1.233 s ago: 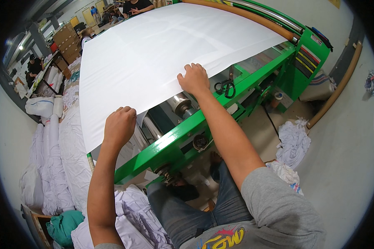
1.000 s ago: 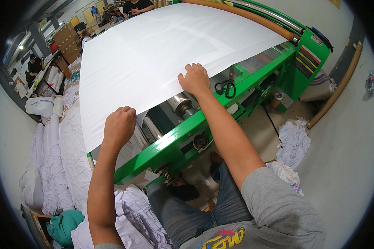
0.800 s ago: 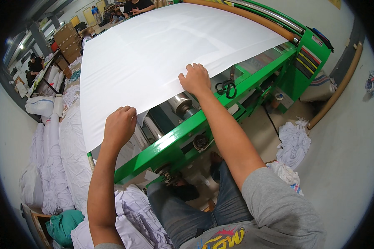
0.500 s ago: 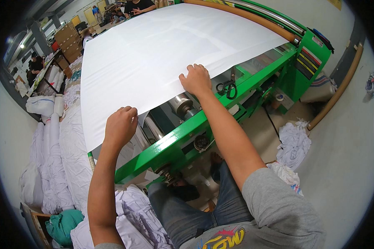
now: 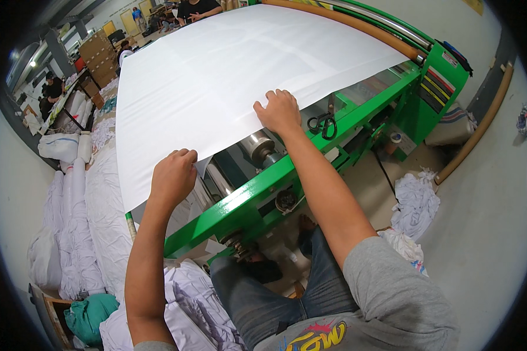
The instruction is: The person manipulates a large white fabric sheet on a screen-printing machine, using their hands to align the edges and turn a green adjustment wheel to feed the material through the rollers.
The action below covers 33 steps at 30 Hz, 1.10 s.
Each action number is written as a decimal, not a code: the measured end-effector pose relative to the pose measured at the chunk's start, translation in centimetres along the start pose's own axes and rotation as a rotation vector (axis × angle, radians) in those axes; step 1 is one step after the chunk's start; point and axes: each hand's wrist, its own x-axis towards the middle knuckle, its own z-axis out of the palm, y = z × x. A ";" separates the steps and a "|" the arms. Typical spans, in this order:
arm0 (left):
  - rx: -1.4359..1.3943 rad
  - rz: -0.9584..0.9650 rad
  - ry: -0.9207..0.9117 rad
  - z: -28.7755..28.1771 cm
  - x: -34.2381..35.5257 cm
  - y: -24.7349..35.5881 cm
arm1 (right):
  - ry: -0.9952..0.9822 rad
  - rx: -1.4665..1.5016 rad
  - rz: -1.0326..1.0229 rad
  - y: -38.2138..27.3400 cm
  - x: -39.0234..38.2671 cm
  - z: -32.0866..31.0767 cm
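A broad white sheet [image 5: 216,88], paper or cloth, lies over the bed of a green-framed roller machine [image 5: 257,188]. Its near edge runs slantwise in front of me. My left hand [image 5: 174,174] is closed on that edge near the sheet's near left part, fingers curled and thumb underneath or hidden. Farther right along the same edge, my right hand [image 5: 279,112] grips it too, its fingers bent over the top. Black-handled scissors [image 5: 323,124] rest on the machine just right of my right hand. Metal rollers [image 5: 256,147] show below the edge between my hands.
A brown tube [image 5: 357,23] spans the machine's far side. White cloth heaps [image 5: 187,304] lie at my lower left, with a green bundle [image 5: 92,317] beside them. More cloth [image 5: 414,202] is on the floor at right. Other people [image 5: 196,10] are in the background.
Both hands stay on the sheet's edge in nearly the same places. The whole view has shifted very slightly; the sheet shows no clear movement.
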 end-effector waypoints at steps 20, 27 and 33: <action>-0.047 0.001 -0.035 0.3 0.2 0.2 | 0.006 -0.039 -0.013 0.0 0.0 0.0; -0.051 -0.007 -0.055 0.2 0.1 0.2 | 0.038 -0.030 -0.010 -0.2 -0.1 -0.2; 0.030 -0.067 -0.043 0.5 -0.4 0.1 | 0.050 -0.047 -0.011 -0.2 -0.2 0.0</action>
